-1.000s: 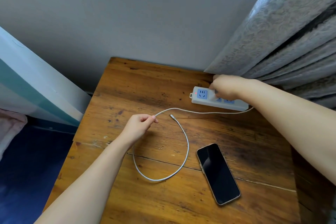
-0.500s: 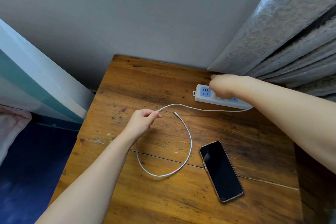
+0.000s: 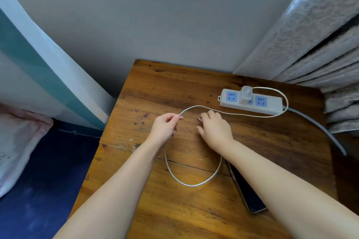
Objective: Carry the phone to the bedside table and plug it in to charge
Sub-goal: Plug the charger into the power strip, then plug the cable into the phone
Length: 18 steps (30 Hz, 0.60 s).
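On the wooden bedside table a dark phone lies screen up at the near right, half covered by my right forearm. A white charger block stands plugged into the white power strip at the back right. Its white cable runs along the strip and curls in a loop on the table. My left hand pinches the cable near the loop's top. My right hand hovers over the cable's free end, fingers spread and curled down; the plug tip is hidden under them.
A grey patterned curtain hangs over the table's back right corner. The strip's grey cord trails off the right edge. A grey wall stands behind. To the left are a white and teal panel, a pink pillow and blue bedding.
My right hand has left the power strip and come down to the cable's free end beside my left hand. The charger block now shows in the strip. My left hand kept its hold.
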Available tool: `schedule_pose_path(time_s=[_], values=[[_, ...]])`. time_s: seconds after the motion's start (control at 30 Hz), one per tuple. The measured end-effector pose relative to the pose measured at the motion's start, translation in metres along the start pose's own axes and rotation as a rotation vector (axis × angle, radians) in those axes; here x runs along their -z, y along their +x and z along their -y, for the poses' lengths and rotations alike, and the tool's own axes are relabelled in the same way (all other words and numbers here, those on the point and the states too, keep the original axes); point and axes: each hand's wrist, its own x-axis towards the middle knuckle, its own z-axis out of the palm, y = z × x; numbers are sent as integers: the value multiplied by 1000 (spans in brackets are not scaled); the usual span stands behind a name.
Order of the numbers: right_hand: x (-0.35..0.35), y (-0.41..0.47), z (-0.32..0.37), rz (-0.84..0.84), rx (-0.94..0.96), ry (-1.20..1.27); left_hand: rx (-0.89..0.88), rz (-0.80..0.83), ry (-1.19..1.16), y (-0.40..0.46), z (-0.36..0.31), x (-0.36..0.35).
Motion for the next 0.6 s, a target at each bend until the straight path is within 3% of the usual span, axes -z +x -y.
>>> schedule_pose_path(time_s=[0.2, 0.27, 0.37, 0.43, 0.6], values=[[-9, 18, 10, 31, -164, 93, 2, 5, -1, -2, 2, 4], [7, 11, 13, 107, -213, 349, 2, -15, 0, -2, 1, 5], [36, -19, 3, 329, -241, 977, 11, -40, 62, 0, 1, 7], [51, -48, -20, 404, -231, 1149, 20, -13, 116, 0, 2, 4], [50, -123, -99, 234, -535, 1224, -56, 79, 363, -17, 12, -37]])
